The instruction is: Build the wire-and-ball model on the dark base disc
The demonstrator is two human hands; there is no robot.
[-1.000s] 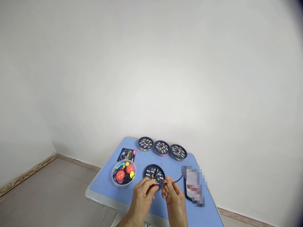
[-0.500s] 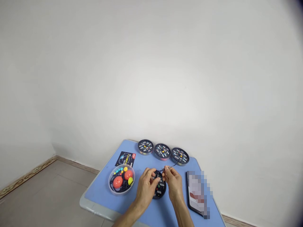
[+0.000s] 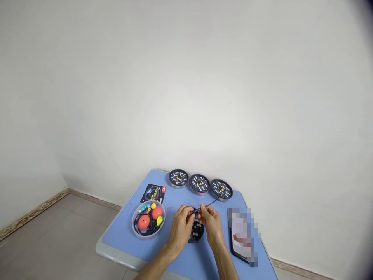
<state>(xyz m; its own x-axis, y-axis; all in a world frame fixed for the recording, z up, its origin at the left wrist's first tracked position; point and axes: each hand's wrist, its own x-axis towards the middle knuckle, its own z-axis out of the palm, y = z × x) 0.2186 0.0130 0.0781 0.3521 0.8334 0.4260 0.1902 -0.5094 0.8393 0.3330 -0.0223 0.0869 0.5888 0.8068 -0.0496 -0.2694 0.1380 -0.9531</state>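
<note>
Now, in the head view, the left hand (image 3: 181, 226) pinches a small dark piece (image 3: 193, 211), the right hand (image 3: 213, 224) a thin dark rod (image 3: 215, 201), over the round lid (image 3: 197, 233), right of the bowl (image 3: 148, 236); this apparent fitting calls for steady alignment.

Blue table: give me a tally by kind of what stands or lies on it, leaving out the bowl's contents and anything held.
Lidded round containers: 3 (left one, middle one, right one)
Separate black printed lid: 1
Clear bowl: 1
Printed card: 1
Phone, partly pixelated: 1
Total: 7
</note>
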